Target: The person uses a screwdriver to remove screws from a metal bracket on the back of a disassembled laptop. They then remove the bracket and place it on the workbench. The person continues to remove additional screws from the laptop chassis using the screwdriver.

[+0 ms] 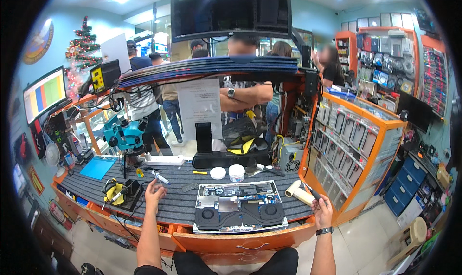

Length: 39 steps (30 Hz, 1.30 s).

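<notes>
An opened laptop (239,207) lies on the grey ribbed mat between my hands, its two black fans, heat pipes and boards bare. To its left, my left hand (154,194) hovers with fingers apart, the fingertips beside a white and blue syringe-like tube (160,177); I see no clear grip on it. At the right edge of the bench my right hand (322,210) is closed on a slim black-handled tool (312,191), which looks like a screwdriver pointing up and left. Just beyond that tool, a cream blower-shaped object (300,194) rests on the mat.
Behind the laptop stand two white round tubs (236,173), a black soundbar (231,159) and a phone. A remote (190,187), a soldering stand (126,195) and a teal microscope (126,136) are on the left. A glass cabinet (351,145) borders the right; people stand beyond the bench.
</notes>
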Each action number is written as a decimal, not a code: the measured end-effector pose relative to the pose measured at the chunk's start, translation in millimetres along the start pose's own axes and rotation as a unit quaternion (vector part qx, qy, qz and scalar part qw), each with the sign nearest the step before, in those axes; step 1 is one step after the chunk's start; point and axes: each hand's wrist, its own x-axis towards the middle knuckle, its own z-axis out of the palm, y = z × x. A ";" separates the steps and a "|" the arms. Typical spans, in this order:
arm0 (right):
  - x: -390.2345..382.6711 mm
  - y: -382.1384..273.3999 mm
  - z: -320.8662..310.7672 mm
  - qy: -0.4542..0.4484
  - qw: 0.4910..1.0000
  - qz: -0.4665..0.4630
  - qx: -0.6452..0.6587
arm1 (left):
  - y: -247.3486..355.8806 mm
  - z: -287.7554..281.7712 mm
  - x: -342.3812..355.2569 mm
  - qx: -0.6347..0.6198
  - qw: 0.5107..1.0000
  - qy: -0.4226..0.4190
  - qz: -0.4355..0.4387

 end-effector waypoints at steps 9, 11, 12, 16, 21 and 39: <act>0.9 4.2 -4.3 0.035 0.991 0.038 0.125 | -10.0 -22.7 -9.8 -0.122 0.991 0.024 -0.050; 9.5 4.6 -5.9 0.021 0.983 0.055 0.175 | -11.5 -23.1 -1.8 -0.139 0.989 0.011 -0.046; 9.3 5.2 -12.0 0.023 0.978 0.066 0.195 | -19.6 -23.8 -1.3 -0.145 0.988 0.002 -0.054; 38.2 -1.7 38.9 0.042 0.996 0.020 0.072 | -26.3 -39.0 0.4 -0.104 0.994 -0.002 -0.033; 89.9 -1.2 81.2 -0.085 0.981 -0.018 -0.172 | -19.8 -34.3 8.7 -0.080 0.995 0.019 -0.054; 93.2 51.3 133.7 -0.232 0.898 -0.095 -0.362 | -9.0 -33.2 -5.2 0.017 0.997 0.038 -0.065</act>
